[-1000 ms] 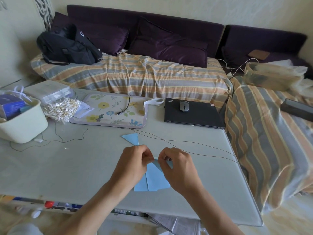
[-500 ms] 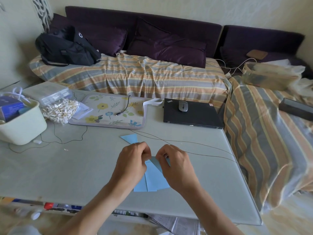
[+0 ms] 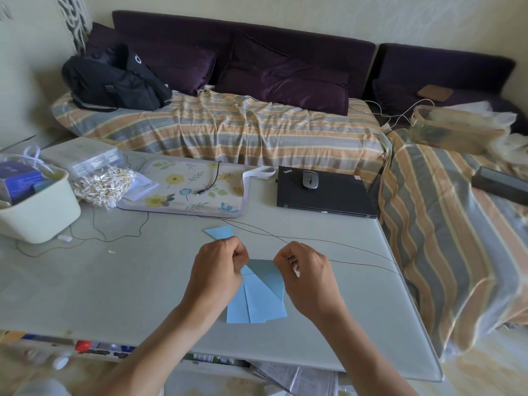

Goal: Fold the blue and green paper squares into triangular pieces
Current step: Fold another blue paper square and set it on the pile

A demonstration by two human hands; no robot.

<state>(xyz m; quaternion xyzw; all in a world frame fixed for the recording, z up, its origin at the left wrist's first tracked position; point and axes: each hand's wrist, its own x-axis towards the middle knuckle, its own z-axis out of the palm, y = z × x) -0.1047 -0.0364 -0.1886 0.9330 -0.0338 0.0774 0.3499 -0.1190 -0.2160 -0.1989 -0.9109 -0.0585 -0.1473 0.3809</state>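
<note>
On table, left hand, right hand pinching blue paper

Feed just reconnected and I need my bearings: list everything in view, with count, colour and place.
paper: 1, blue, near table centre, being folded
folded piece: 1, blue, beyond left hand
table: 1, pale grey
thin cables: dark, across table
floral mat: 1, cream, far table
laptop: 1, black, shut, far right
mouse: 1, grey, on laptop
tub: 1, cream, far left
swab bag: 1, clear, beside tub
backpack: 1, black, on sofa
cushions: purple, sofa back
left hand: pinches paper
right hand: pinches paper
</note>
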